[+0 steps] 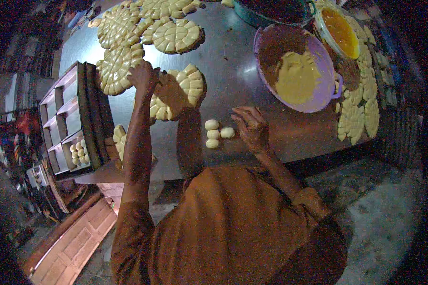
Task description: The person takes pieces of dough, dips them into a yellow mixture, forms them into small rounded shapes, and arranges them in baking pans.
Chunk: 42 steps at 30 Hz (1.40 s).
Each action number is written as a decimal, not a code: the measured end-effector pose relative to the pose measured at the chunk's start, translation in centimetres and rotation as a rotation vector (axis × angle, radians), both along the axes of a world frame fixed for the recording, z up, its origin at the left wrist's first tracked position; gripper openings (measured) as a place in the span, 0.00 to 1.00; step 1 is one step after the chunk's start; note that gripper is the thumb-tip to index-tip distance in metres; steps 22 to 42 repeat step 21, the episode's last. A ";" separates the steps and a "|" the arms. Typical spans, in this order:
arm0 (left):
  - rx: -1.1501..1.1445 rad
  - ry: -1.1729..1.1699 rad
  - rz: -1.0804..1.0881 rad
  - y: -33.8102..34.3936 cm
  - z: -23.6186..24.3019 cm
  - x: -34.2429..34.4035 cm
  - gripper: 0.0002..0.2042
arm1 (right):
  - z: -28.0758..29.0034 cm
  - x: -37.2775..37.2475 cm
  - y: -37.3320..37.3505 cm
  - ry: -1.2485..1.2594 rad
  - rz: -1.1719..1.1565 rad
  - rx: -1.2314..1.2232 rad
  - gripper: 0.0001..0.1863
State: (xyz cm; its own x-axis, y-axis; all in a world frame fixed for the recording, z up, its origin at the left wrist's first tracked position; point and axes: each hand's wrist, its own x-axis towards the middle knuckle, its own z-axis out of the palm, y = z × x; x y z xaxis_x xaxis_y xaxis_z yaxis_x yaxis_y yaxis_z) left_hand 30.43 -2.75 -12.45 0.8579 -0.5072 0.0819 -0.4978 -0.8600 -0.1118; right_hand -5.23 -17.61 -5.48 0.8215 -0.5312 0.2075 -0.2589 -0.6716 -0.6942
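Rounds of pale dough, cut into petal-like segments, lie on the dark metal table (245, 95). My left hand (144, 76) reaches far out, fingers apart, over the edge of one dough round (121, 61). Another dough round (190, 88) lies just to its right, partly in the arm's shadow. Several small smooth dough balls (212, 135) sit close together near the table's front edge. Right beside them is my right hand (253, 127), its fingers loosely bent and apart, with nothing visible in them. What lies beneath my left fingertips is hidden.
A tray of square tin compartments (61, 113) stands at the left, dough balls in its nearest one. A purple basin (326, 78) holding yellowish dough or flour sits right, beside a tub of orange-yellow liquid (340, 33) and a green basin (252, 21). More dough pieces (359, 114) line the right edge.
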 end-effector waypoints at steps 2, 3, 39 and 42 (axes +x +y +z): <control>0.003 -0.028 0.031 -0.5 0.8 -0.2 0.22 | -0.1 0.1 -0.1 -0.002 -0.009 0.008 0.10; -0.139 -0.128 -0.016 -1.3 1.1 -0.6 0.20 | -0.1 0.1 -0.2 -0.002 -0.011 0.011 0.10; -0.353 0.260 -0.405 -3.2 -0.4 14.1 0.18 | 0.1 -0.6 -0.8 -0.008 -0.025 0.087 0.11; -0.353 0.260 -0.405 -3.2 -0.4 14.1 0.18 | 0.1 -0.6 -0.8 -0.008 -0.025 0.087 0.11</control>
